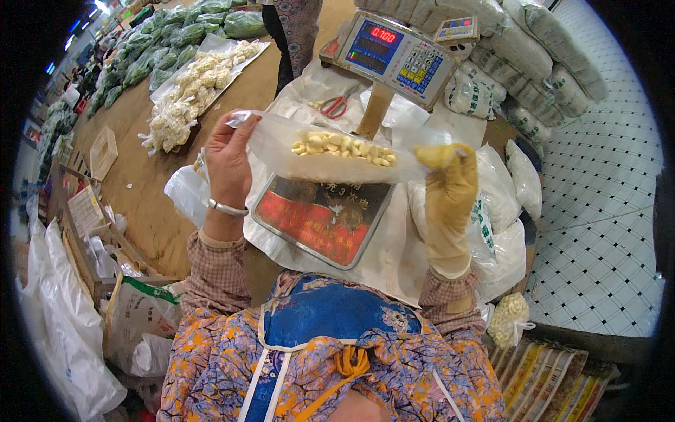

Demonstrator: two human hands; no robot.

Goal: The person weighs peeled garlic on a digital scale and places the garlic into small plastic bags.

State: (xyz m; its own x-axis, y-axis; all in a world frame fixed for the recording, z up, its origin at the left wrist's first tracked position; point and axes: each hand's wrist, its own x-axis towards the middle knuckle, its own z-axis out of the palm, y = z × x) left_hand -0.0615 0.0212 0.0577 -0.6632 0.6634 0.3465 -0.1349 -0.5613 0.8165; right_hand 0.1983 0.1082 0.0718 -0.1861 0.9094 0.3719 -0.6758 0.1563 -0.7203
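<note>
A clear plastic bag (343,170) is stretched sideways between my two hands, with pale peeled garlic cloves (337,144) lying along its middle. My left hand (230,153), bare and with a silver bangle at the wrist, pinches the bag's left end. At the other end, my right hand (451,171) wears a yellow work glove and grips the plastic; the glove's fingertips are blurred. Beneath the bag, and partly hidden by it, is the black and red platform (321,227) of a digital scale. Its lit display head (393,55) stands on a post behind the bag.
Red-handled scissors (334,107) lie on the white sheeting left of the post. Filled white bags (498,179) line the right side, with stacked packages (527,63) behind. Bagged garlic (198,87) and green vegetables (169,31) lie further left. A person's legs (295,31) stand beyond the table.
</note>
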